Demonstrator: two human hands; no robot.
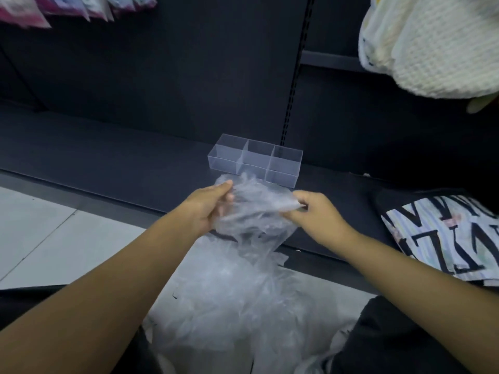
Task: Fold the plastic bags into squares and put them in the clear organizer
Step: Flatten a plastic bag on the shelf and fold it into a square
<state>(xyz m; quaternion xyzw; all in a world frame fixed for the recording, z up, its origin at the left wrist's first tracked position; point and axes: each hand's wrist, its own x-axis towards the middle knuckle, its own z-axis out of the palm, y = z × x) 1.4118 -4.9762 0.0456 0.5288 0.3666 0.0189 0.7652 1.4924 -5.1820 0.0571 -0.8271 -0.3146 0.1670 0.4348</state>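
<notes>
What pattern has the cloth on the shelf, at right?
Large black letters on a pale striped cloth; head view.

Views: one, head-worn and wide-angle, set at the person's eye level and looking forward and steeply down along both forearms, which enter from the bottom corners. Close range: the left hand [208, 206] and right hand [316, 211] sit near frame centre at arm's reach, each holding the plastic bag [253, 209], with the clear organizer [255, 160] just beyond them. Facing: a dark shelf [135, 157] and its back panel [189, 63] fill the upper half, pale floor tiles [40, 233] show at lower left, and the slotted upright [291, 103] bows with the lens.
</notes>
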